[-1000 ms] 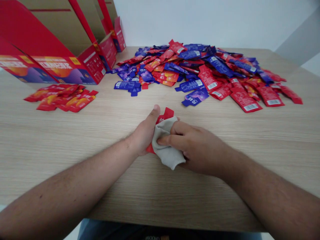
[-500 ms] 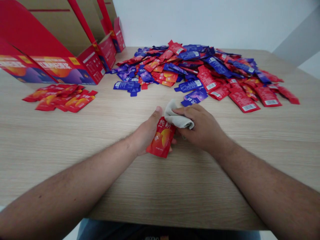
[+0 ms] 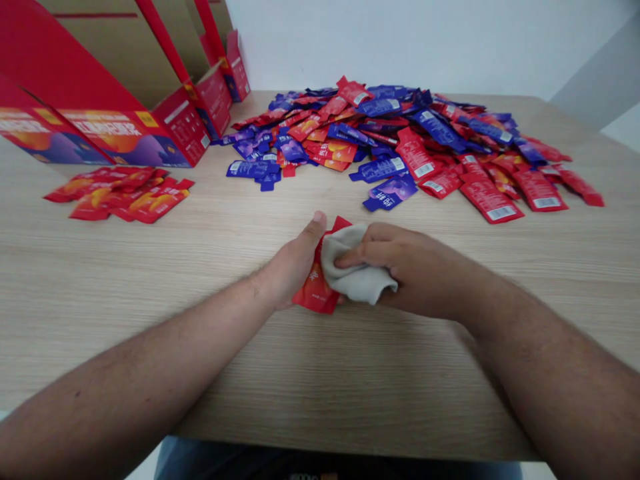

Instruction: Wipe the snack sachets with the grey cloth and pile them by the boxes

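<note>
While red cardboard display boxes stand open along the upper left of the tabletop, a small stack of red sachets lies just below them, apart from everything else. Further right, at lower centre, the left hand grips a red sachet by its edge, thumb on top and fingers tucked beneath, apparently to keep it steady just above the tabletop. A grey cloth covers the sachet's right half, and the right hand grasps that cloth, fingers curled over it, seemingly to press it onto the sachet. At upper right, a large heap of red and purple sachets spreads well apart from both hands.
</note>
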Available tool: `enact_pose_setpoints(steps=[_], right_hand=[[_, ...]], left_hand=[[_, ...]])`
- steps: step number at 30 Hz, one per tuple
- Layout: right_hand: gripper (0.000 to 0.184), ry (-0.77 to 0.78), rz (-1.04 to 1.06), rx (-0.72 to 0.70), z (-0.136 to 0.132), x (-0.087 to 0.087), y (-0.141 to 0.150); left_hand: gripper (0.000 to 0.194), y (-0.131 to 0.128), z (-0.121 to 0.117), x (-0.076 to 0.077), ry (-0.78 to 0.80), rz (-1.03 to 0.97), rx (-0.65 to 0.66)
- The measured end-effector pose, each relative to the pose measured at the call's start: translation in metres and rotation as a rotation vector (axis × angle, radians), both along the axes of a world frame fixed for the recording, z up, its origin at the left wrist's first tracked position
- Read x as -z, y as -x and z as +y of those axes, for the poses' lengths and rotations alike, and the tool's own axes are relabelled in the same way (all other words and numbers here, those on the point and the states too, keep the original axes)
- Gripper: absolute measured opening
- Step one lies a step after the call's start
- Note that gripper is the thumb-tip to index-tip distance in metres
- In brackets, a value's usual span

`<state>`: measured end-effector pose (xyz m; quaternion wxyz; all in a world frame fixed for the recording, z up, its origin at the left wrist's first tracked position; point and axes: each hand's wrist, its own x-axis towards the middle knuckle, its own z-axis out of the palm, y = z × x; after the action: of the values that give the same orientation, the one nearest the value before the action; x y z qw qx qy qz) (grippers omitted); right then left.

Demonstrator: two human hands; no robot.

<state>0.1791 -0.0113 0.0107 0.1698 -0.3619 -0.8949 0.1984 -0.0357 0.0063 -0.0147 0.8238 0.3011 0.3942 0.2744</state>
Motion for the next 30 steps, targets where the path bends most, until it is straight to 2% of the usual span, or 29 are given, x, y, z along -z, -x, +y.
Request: enact_pose_setpoints(steps=[4, 7, 10, 15, 19, 21, 26, 28, 30], right_hand=[[0.048, -0.219, 0.074, 0.256, 0.013, 0.019, -0.002], [0.049, -0.237, 0.124, 0.299, 0.013, 0.028, 0.005], [0.049, -0.187, 0.126, 0.220, 0.002, 0.024, 0.014], [0.044, 0.059, 0.042, -0.039, -0.018, 0.003, 0.021], [0.044, 0.125, -0.002, -0.109, -0.013, -0.004, 0.009], [0.044, 0.068, 0.007, -0.057, -0.004, -0.002, 0.001], [0.047, -0.239, 0.083, 0.256, 0.013, 0.018, -0.003], [0.047, -0.271, 0.126, 0.322, 0.014, 0.025, 0.003], [0.048, -0.263, 0.148, 0.329, 0.010, 0.028, 0.010]], left_hand=[[0.079, 0.004, 0.003, -0.004, -0.002, 0.073, 0.035], [0.082, 0.004, 0.004, -0.005, 0.009, 0.079, 0.016], [0.077, 0.001, 0.003, -0.004, 0.027, 0.042, -0.038], [0.075, -0.005, -0.001, -0.006, 0.064, -0.058, -0.060], [0.074, -0.005, -0.002, -0.005, 0.028, -0.068, -0.047], [0.073, -0.002, -0.001, -0.002, 0.025, -0.044, -0.029], [0.078, 0.005, 0.003, 0.000, 0.004, 0.021, 0.033], [0.080, 0.005, 0.004, -0.002, 0.000, 0.016, 0.027], [0.079, 0.004, 0.004, -0.004, 0.011, 0.038, 0.015]])
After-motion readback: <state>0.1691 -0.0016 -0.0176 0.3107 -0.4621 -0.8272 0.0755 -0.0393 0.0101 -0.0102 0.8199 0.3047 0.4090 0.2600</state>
